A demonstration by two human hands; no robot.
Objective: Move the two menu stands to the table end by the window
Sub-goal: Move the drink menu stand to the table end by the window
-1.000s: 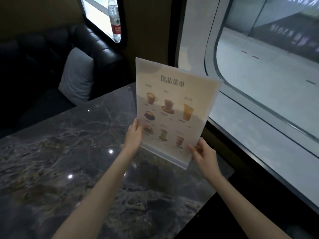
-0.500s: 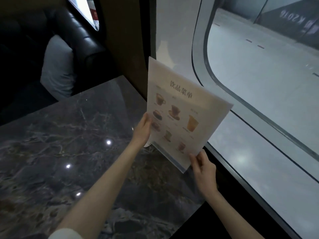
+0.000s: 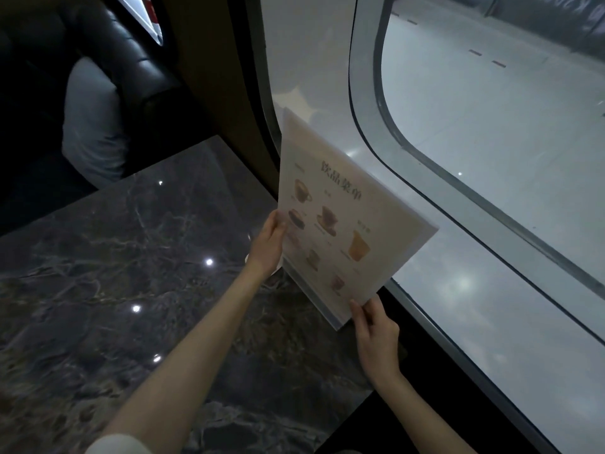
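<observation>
A clear acrylic menu stand (image 3: 343, 221) with a cream drinks menu of cup pictures stands tilted at the dark marble table's (image 3: 131, 290) end, next to the window (image 3: 491, 142). My left hand (image 3: 266, 247) grips its left edge. My right hand (image 3: 376, 335) pinches its lower right corner. The stand's base sits at or just above the tabletop; contact is unclear. No second menu stand shows.
A black leather sofa (image 3: 108, 37) with a grey cushion (image 3: 91, 122) lies beyond the table's far side. A brown wall panel (image 3: 216, 77) rises at the table's far corner. A dark gap (image 3: 409, 404) runs between the table's end and the window sill.
Both hands have carried the menu stand lower and toward the window end of the table. It is turned more edge-on, and the view has shifted right.
</observation>
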